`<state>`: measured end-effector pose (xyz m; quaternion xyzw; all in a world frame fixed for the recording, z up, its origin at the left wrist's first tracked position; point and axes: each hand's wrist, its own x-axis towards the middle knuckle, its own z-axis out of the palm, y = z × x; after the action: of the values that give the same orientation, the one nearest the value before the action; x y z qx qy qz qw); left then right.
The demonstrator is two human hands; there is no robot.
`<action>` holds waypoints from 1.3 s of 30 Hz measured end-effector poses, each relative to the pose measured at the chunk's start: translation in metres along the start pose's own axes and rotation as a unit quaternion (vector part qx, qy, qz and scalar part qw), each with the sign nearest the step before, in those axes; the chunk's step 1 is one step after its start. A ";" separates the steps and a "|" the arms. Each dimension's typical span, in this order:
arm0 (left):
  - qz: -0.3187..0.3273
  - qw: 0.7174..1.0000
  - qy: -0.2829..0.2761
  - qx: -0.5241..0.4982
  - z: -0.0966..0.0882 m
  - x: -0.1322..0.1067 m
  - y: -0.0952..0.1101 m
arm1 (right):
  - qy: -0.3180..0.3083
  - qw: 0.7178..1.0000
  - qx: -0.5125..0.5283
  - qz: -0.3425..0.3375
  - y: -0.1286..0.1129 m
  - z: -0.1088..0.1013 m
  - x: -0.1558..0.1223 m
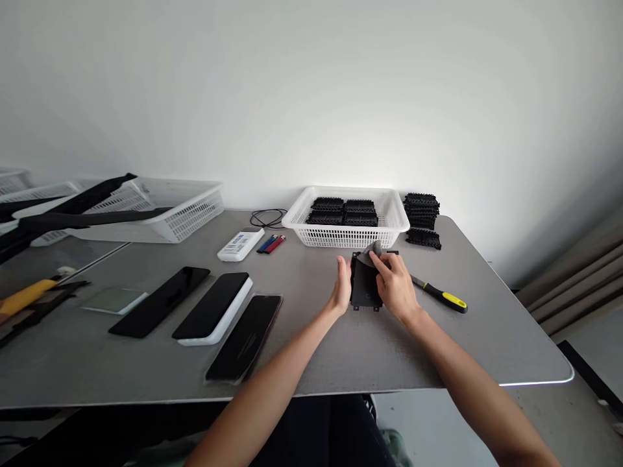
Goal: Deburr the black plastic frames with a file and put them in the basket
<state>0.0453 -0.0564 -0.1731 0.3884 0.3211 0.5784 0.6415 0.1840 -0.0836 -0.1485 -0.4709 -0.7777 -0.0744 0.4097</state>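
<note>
My left hand [342, 284] grips the left edge of a flat black plastic part [366, 287], with its thumb pointing up and its other fingers mostly hidden. The part has small tabs along its edges and is held over the table. My right hand [396, 285] pinches a crumpled grey cloth [370, 254] against the part's upper end. Just right of that hand lies a tool with a black and yellow handle [445, 297]; its narrow metal end is partly hidden behind the hand.
Behind my hands stands a white basket [345, 237] of similar black parts, with stacked parts [421, 211] on its right. To the left lie several phones [246, 337], a white box [241, 245], two lighters [272, 244] and a black cable [268, 218]. More baskets [189, 214] stand farther left.
</note>
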 end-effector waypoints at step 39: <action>0.062 0.991 0.100 -0.067 -0.006 0.011 0.009 | 0.092 0.975 0.150 0.139 0.001 -0.003 -0.003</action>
<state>0.0366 -0.0447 -0.1679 0.3043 0.3197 0.6728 0.5938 0.1868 -0.0866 -0.1485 -0.4988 -0.6660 0.0574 0.5517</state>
